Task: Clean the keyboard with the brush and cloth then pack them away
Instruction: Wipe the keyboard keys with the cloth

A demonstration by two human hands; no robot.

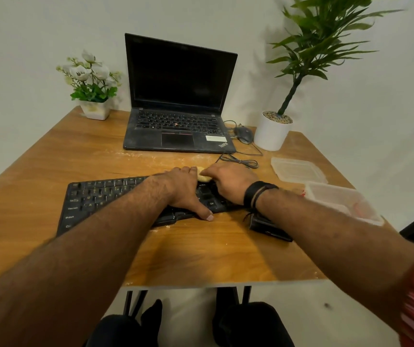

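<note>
Just both hands (208,186) atop keyboard (95,199)

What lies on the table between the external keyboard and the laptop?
Head view: pale dust on bare table between keyboard and laptop, plus a coiled cable toward the right.

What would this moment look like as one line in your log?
step: wiping | right hand: holds yellow cloth on keyboard | left hand: steadies keyboard | box: open
</note>
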